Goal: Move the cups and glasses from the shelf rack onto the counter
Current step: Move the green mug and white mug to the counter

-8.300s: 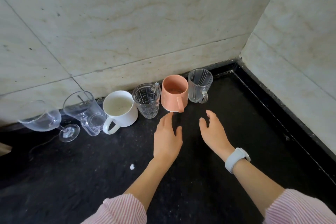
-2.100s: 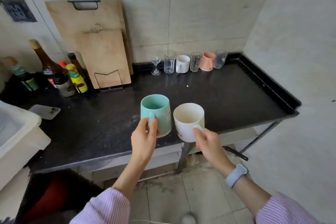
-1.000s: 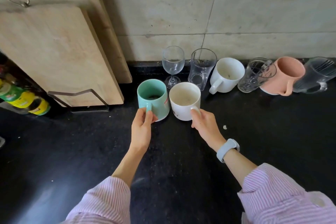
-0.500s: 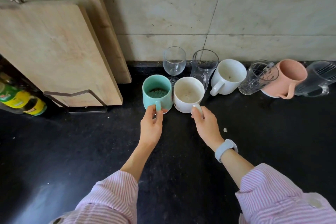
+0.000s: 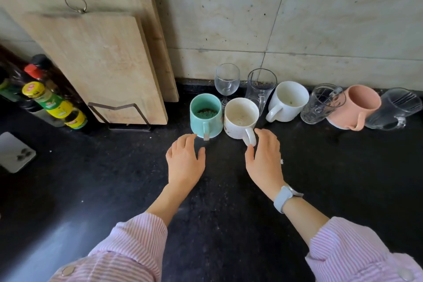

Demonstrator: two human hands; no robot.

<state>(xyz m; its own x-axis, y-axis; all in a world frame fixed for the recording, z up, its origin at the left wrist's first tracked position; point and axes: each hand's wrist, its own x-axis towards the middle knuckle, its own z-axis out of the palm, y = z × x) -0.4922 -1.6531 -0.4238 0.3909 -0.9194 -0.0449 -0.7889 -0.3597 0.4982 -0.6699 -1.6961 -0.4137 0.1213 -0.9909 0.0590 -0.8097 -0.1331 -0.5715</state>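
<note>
Both hands had their fingers spread loosely and gripped nothing. The left hand (image 5: pixel 185 162) hovered palm down just near of the teal mug (image 5: pixel 206 115), fingertips close to its handle but apart from it. The right hand (image 5: pixel 265 158) curved beside the handle of the cream mug (image 5: pixel 240 118), thumb just short of touching it. Half a second before, each hand had pinched its mug's handle; now both mugs stood released on the dark surface (image 5: pixel 114 178), touching side by side, near of the wine glass (image 5: pixel 226 81) in the row along the wall.
</note>
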